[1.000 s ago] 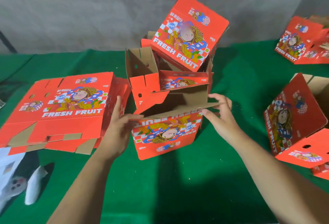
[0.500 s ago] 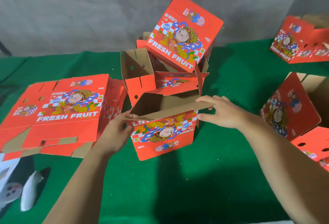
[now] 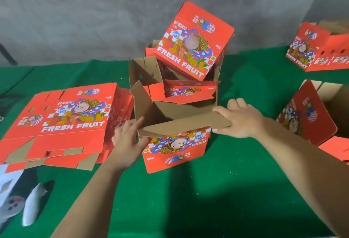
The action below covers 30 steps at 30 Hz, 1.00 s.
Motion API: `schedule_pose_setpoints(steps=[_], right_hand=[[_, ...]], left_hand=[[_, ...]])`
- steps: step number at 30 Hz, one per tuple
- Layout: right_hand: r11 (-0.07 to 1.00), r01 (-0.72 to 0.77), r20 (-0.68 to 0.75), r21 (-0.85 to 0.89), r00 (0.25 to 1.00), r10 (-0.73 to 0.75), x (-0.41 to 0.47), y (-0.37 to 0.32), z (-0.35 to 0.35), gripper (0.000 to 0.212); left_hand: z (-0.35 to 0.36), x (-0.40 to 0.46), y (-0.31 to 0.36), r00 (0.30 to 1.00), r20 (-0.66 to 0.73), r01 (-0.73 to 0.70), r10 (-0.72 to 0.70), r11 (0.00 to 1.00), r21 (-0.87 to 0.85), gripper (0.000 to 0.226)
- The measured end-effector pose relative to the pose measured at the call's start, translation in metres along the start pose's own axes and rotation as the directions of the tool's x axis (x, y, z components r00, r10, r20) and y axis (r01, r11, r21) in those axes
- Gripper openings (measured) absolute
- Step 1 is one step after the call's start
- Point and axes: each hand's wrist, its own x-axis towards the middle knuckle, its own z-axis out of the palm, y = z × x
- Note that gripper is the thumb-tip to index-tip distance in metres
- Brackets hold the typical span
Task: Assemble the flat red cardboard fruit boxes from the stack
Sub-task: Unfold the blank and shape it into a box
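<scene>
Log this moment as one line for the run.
step: folding near flap | box: upside down | left hand: flap's left end | right hand: right end

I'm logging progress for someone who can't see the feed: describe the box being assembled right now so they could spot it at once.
On the green table, look at the centre, just right of the flat stack. The box in progress stands there with its print upside down and brown flaps open on top, the only box with both hands on it.
</scene>
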Motion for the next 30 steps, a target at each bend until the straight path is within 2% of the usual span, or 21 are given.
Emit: schedule_pose_setpoints(steps=[2, 5, 7, 9, 10, 11, 13, 15, 17, 18, 20, 21, 23, 24, 25, 26, 27, 28, 30], right_hand=[[0.998, -0.035, -0.141, 0.06, 0.989, 0.043, -0.005, -0.007, 0.006, 0.081], [0.923, -0.058, -0.224, 0.38, 0.963, 0.153, -0.012, -0.015, 0.012, 0.091], [0.789, -0.065, -0.185, 0.61, 0.957, 0.223, -0.018, -0.021, 0.02, 0.086], [0.593, -0.109, -0.086, 0.798, 0.953, 0.292, -0.022, -0.028, 0.027, 0.081], [0.533, -0.129, -0.051, 0.837, 0.95, 0.31, -0.022, -0.031, 0.031, 0.086], [0.519, -0.149, -0.031, 0.842, 0.947, 0.321, -0.023, -0.034, 0.033, 0.09], [0.534, -0.178, -0.004, 0.827, 0.947, 0.322, -0.023, -0.038, 0.034, 0.092], [0.569, -0.221, 0.054, 0.792, 0.954, 0.296, -0.026, -0.041, 0.033, 0.088], [0.666, -0.298, 0.094, 0.684, 0.941, 0.324, -0.028, -0.045, 0.035, 0.076], [0.707, -0.326, 0.053, 0.627, 0.924, 0.379, -0.03, -0.047, 0.035, 0.078], [0.78, -0.317, -0.204, 0.539, 0.85, 0.486, -0.038, -0.055, 0.028, 0.106], [0.822, -0.251, -0.381, 0.512, 0.791, 0.479, -0.042, -0.059, 0.023, 0.109], [0.914, 0.017, -0.686, 0.404, 0.667, 0.291, -0.044, -0.071, 0.017, 0.088], [0.937, 0.131, -0.736, 0.324, 0.657, 0.163, -0.042, -0.076, 0.014, 0.073], [0.949, 0.173, -0.7, 0.265, 0.712, 0.066, -0.04, -0.081, 0.009, 0.06], [0.965, 0.135, -0.594, 0.225, 0.804, 0.026, -0.036, -0.085, 0.004, 0.055], [0.982, 0.046, -0.464, 0.184, 0.884, 0.046, -0.031, -0.088, -0.001, 0.058], [0.988, -0.057, -0.347, 0.141, 0.932, 0.103, -0.026, -0.087, -0.006, 0.067], [0.976, -0.179, -0.157, 0.124, 0.968, 0.197, -0.013, -0.084, -0.014, 0.086]], left_hand=[[0.001, 0.0, 0.002, 0.999, -0.035, -0.007, 0.006, 1.0, -0.025, 0.06], [-0.001, 0.0, 0.001, 0.998, -0.056, -0.002, -0.001, 0.999, -0.051, 0.058], [0.001, 0.0, 0.003, 0.998, -0.055, 0.008, -0.01, 0.999, -0.034, 0.058], [0.008, -0.002, 0.005, 0.995, -0.083, 0.047, -0.051, 0.998, -0.047, 0.07], [0.012, -0.004, 0.006, 0.991, -0.106, 0.078, -0.087, 0.994, -0.081, 0.076], [0.017, -0.005, 0.007, 0.982, -0.129, 0.119, -0.138, 0.983, -0.14, 0.08], [0.022, -0.004, 0.009, 0.953, -0.181, 0.193, -0.243, 0.947, -0.256, 0.075], [0.024, 0.001, 0.012, 0.928, -0.239, 0.218, -0.287, 0.936, -0.277, 0.058], [0.026, 0.005, 0.012, 0.918, -0.264, 0.223, -0.294, 0.937, -0.268, 0.044], [0.026, 0.006, 0.011, 0.918, -0.264, 0.225, -0.297, 0.937, -0.268, 0.043], [0.027, 0.006, 0.009, 0.921, -0.272, 0.217, -0.28, 0.946, -0.239, 0.045], [0.028, 0.006, 0.009, 0.922, -0.278, 0.21, -0.268, 0.952, -0.222, 0.046], [0.031, 0.004, 0.008, 0.922, -0.301, 0.193, -0.243, 0.963, -0.186, 0.049], [0.032, 0.004, 0.008, 0.922, -0.315, 0.182, -0.227, 0.969, -0.166, 0.049], [0.033, 0.002, 0.009, 0.921, -0.326, 0.171, -0.211, 0.974, -0.149, 0.05], [0.035, 0.001, 0.008, 0.923, -0.331, 0.159, -0.196, 0.978, -0.135, 0.051], [0.036, -0.002, 0.007, 0.926, -0.334, 0.144, -0.177, 0.982, -0.121, 0.052], [0.037, -0.004, 0.006, 0.929, -0.338, 0.124, -0.152, 0.987, -0.104, 0.052], [0.038, -0.008, 0.004, 0.934, -0.347, 0.067, -0.082, 0.996, -0.055, 0.056]])
